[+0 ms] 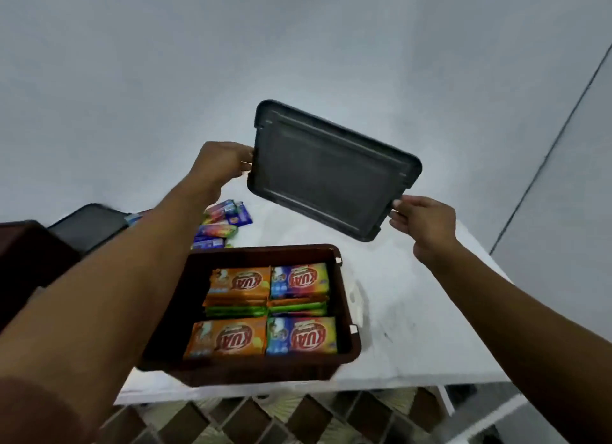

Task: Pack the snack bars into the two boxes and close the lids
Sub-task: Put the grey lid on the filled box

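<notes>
A brown box [349, 307] stands open near the table's front edge, filled with orange and blue-red snack bars [265, 307] laid flat in stacks. Above and behind it a dark grey lid [331, 172] hangs tilted in the air. My left hand [222, 163] grips the lid's left edge. My right hand [422, 221] pinches its lower right corner. Several loose snack bars [222, 225] lie on the table behind the box, partly hidden by my left forearm. A second brown box [23, 248] shows at the far left edge, its inside hidden.
The white table [414, 327] ends just in front of the box; patterned floor tiles [281, 417] show below. Another dark lid [89, 225] lies at the left beside the second box. A pale wall fills the background.
</notes>
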